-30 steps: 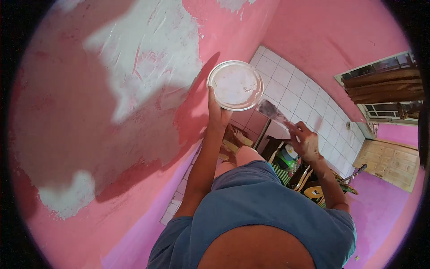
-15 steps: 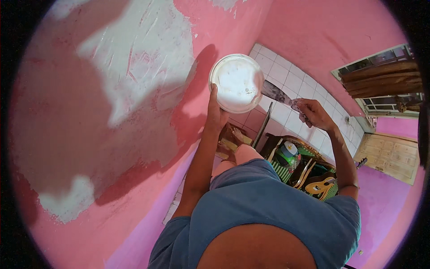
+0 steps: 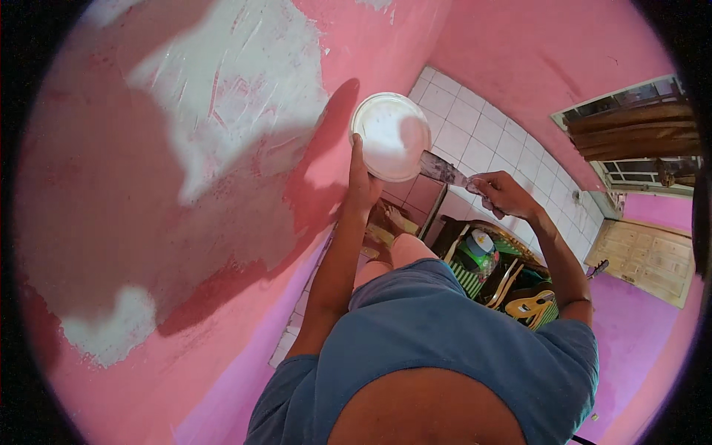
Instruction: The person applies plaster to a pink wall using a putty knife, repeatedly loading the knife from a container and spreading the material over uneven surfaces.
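My left hand grips a round white lid with white paste on it, thumb over its near left rim. My right hand holds a putty knife smeared with pale and dark residue. Its blade is at the lid's right edge; I cannot tell whether they touch. To my left the pink wall carries a large rough patch of whitish filler.
Below are a tiled floor and my feet. At lower right sit striped cushioned seats, a green and white object and an acoustic guitar. At the right are a window with brown curtain and a wooden door.
Compared with a second ago, my right hand has risen, swinging the knife flatter. In the last half second it moved slightly left and down, and the lid also shifted slightly.
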{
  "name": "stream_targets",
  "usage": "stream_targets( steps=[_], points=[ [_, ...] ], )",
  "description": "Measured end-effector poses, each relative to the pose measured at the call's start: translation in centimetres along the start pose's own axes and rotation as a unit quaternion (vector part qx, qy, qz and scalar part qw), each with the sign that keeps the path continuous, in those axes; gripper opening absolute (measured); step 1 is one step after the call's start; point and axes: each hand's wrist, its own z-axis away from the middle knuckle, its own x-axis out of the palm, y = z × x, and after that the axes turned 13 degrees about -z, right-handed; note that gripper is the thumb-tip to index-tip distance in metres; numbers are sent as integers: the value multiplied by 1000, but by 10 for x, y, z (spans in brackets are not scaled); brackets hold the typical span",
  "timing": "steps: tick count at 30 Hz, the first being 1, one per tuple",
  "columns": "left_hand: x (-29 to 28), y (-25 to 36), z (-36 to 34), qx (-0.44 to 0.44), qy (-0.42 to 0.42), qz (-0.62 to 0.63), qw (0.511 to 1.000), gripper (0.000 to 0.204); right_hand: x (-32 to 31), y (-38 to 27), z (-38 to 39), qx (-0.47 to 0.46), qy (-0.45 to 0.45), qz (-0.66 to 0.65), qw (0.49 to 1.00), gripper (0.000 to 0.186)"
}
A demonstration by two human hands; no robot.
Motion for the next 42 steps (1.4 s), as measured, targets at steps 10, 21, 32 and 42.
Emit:
stream_targets(
  steps=[10,21,32,42],
  points=[
    [-17,2,2,-51,-63,-1,997,54,-42,-23,4,41,-21,3,999,37],
    [-7,19,-5,-159,-115,3,980,58,-46,-28,-18,121,-146,92,977,33],
    [-17,0,-11,-202,-87,-13,975,58,-2,-8,-40,42,-169,-53,983,37],
    [17,44,27,-79,-112,-157,978,61,-72,-39,-11,59,-107,76,990,30]
  ],
)
